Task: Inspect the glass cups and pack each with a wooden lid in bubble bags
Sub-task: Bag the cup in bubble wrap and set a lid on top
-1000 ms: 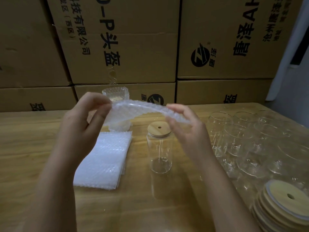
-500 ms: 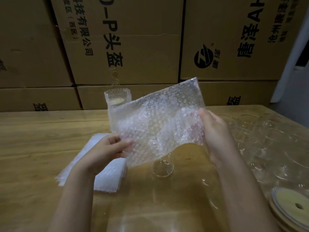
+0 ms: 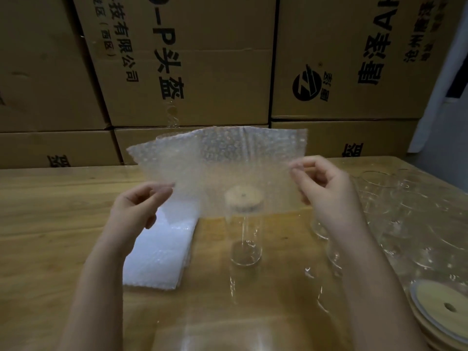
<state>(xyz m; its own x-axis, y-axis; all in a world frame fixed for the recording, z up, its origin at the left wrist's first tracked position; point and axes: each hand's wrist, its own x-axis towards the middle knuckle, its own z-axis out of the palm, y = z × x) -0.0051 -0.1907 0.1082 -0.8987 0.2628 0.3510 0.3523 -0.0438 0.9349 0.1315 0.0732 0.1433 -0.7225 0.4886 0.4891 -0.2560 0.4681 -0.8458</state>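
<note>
A clear bubble bag [image 3: 222, 163] hangs spread out above the wooden table [image 3: 50, 211]. My left hand [image 3: 138, 206] pinches its lower left corner and my right hand [image 3: 321, 186] pinches its right edge. Behind and below the bag stands a tall glass cup [image 3: 244, 239] with a wooden lid [image 3: 243, 200] on top, seen through the plastic. The cup stands upright at the table's middle, apart from both hands.
A flat stack of bubble bags [image 3: 157, 257] lies left of the cup. Several bare glass cups [image 3: 405, 214] crowd the table's right side. A pile of wooden lids [image 3: 440, 312] sits at the lower right. Cardboard boxes [image 3: 202, 59] wall off the back.
The bag was bent flat between both hands, then turned upright and spread wider. My left hand rose and moved left; the lidded cup now shows through the bag.
</note>
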